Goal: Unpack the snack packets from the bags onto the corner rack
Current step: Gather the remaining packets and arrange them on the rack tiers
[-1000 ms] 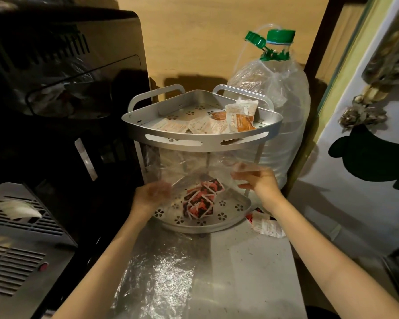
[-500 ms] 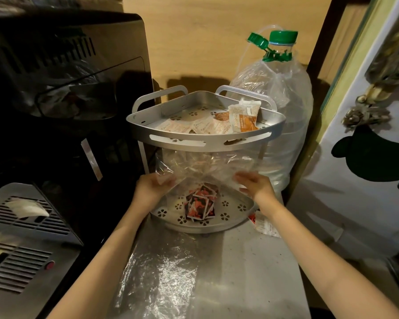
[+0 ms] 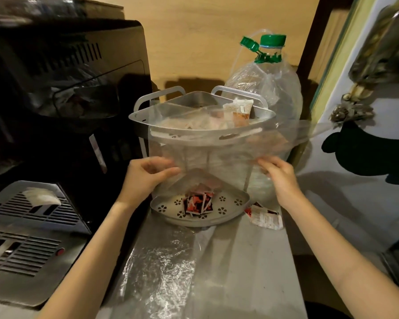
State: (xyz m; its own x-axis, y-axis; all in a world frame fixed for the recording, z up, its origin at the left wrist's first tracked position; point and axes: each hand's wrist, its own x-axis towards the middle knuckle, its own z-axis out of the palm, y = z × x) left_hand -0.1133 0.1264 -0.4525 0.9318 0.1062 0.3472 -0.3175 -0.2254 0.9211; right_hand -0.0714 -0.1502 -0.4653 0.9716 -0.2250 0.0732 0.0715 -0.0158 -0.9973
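Your left hand (image 3: 145,178) and right hand (image 3: 279,178) each pinch a lower corner of a clear thin plastic bag (image 3: 207,146), their grip closed on the film. You hold it stretched between them in front of the grey two-tier metal corner rack (image 3: 219,135), and it blurs where it rises past the upper tier. A small heap of red, black and white snack packets (image 3: 198,202) lies on the rack's lower perforated tray, below the bag and between your wrists. Pale packets and one upright orange-and-white sachet (image 3: 240,110) sit on the upper tier. Another red-and-white packet (image 3: 265,217) lies on the grey counter (image 3: 251,272), just right of the rack's base. A crumpled clear plastic sheet (image 3: 161,268) lies flat on the near counter. A large clear water bottle with a green cap (image 3: 272,72) stands behind the rack to the right, and a black appliance (image 3: 62,72) stands at the left.
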